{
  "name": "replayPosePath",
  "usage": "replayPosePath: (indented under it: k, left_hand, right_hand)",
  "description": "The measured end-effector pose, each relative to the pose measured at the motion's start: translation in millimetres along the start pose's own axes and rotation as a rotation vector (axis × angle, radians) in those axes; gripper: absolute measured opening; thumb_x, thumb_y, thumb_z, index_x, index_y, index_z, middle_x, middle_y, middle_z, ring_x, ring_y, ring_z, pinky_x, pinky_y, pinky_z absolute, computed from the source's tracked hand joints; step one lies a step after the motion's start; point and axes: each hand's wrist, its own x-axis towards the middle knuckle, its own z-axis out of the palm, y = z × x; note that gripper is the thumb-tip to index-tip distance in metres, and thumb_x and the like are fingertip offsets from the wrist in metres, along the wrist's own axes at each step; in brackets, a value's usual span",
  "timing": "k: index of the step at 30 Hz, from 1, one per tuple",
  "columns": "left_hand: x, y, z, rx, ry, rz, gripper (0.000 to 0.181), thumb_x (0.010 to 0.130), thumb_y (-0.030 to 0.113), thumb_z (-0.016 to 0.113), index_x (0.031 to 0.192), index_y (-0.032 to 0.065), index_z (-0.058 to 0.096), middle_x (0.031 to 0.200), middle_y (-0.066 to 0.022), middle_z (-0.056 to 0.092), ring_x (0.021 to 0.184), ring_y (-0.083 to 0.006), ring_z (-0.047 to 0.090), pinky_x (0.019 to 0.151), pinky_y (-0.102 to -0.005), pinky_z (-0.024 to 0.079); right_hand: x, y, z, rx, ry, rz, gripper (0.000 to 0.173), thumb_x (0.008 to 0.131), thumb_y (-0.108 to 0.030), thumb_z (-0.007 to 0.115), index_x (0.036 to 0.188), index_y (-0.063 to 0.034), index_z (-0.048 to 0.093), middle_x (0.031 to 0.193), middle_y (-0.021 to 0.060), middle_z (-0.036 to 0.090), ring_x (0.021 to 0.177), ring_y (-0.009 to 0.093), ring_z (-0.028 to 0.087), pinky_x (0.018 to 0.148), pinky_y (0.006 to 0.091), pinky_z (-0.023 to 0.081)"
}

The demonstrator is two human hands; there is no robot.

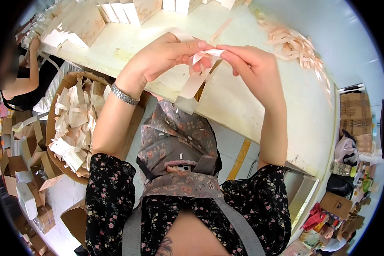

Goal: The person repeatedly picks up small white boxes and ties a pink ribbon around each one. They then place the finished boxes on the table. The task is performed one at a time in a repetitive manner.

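Observation:
Above the white worktable, my hands are close together on a pale pink satin ribbon. My left hand pinches a folded or looped part of it between thumb and fingers. On the other side, my right hand grips the twisted ribbon between thumb and index finger. A wide, pale strip hangs below the fingers towards the table's near edge, and another ribbon tail stretches away behind them. My fingers partly cover the fold, so whether it is knotted cannot be seen.
Loose ribbons lie heaped at the back right. White boxes or folders stand along the far side. A large round-sided carton of pale ribboned pieces is at left, near a co-worker's arm. Cardboard boxes crowd the floor.

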Motion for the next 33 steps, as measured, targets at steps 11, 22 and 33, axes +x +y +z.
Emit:
replayPosePath:
  k: [11, 22, 33]
  left_hand:
    - [0.8, -23.2, 5.8, 1.411, 0.374, 1.135, 0.020, 0.062, 0.005, 0.070, 0.080, 0.0102, 0.067, 0.086, -0.0030, 0.064, 0.076, -0.0195, 0.061, 0.060, -0.0282, 0.050]
    - [-60.9, -79.0, 19.9, 0.823, 0.692, 0.701, 0.018, 0.069, 0.002, 0.077, 0.086, 0.0035, 0.072, 0.092, -0.0079, 0.069, 0.075, -0.0189, 0.064, 0.066, -0.0281, 0.051]
    - [-58.2, -66.9, -29.0, 0.172, 0.392, 0.297, 0.073, 0.074, -0.002, 0.071, 0.138, 0.0027, 0.036, 0.124, -0.0109, 0.053, 0.117, -0.0212, 0.048, 0.102, -0.0387, 0.037]
  right_hand:
    - [23.3, 32.9, 45.5, 0.793, -0.061, 0.170, 0.014, 0.082, -0.006, 0.061, 0.093, -0.0033, 0.070, 0.077, 0.0020, 0.065, 0.069, 0.010, 0.057, 0.060, 0.0240, 0.044]
    - [72.5, 54.0, 22.0, -0.538, 0.529, -0.551, 0.005, 0.078, -0.010, 0.069, 0.080, -0.0058, 0.069, 0.074, 0.0019, 0.057, 0.066, 0.015, 0.050, 0.057, 0.0292, 0.040]
    - [-51.0, 1.0, 70.2, 0.201, 0.201, 0.139, 0.097, 0.070, -0.025, 0.083, 0.145, -0.0034, 0.026, 0.136, 0.0175, 0.040, 0.110, 0.027, 0.055, 0.090, 0.0360, 0.046]
